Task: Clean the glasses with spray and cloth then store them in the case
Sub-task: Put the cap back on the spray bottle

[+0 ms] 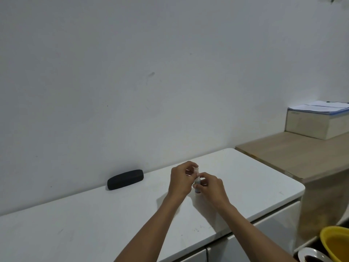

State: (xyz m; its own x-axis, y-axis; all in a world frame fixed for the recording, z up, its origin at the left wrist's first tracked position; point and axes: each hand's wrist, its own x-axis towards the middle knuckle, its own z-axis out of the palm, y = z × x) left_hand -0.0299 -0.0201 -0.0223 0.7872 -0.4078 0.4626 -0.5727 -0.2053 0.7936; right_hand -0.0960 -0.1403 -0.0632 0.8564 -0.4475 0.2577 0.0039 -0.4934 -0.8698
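A small spray bottle (197, 181) stands upright between both hands above the white counter (94, 214). My left hand (182, 179) pinches its clear cap at the top. My right hand (211, 186) grips the bottle's lower body, and most of the bottle is hidden by fingers. A closed black glasses case (125, 179) lies on the counter by the wall, to the left of my hands. Neither glasses nor cloth are in view.
A lower wooden surface (294, 156) adjoins the counter at the right, bearing a white box (315, 125) topped with papers. A yellow bowl (335, 242) and a metal dish (311, 256) sit at the bottom right.
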